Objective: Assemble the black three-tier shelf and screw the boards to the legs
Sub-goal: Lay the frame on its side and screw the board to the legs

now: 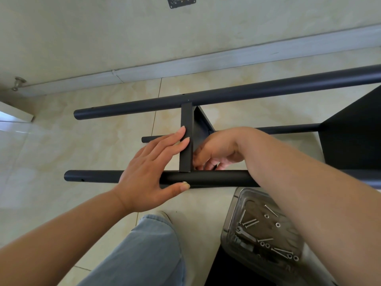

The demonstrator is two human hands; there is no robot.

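Our left fingers (181, 139) lie straight and together, pressed flat against the edge of a black shelf board (186, 139) at the frame's centre, thumb under the near leg (206, 178), likely to keep the joint aligned. Our right hand (214, 151) curls its fingers behind the board where it meets that leg; whether they pinch a screw we cannot tell. The far leg (226, 93) crosses the upper frame. On the floor at lower right, a clear container (233, 213) keeps screws (250, 222) within reach.
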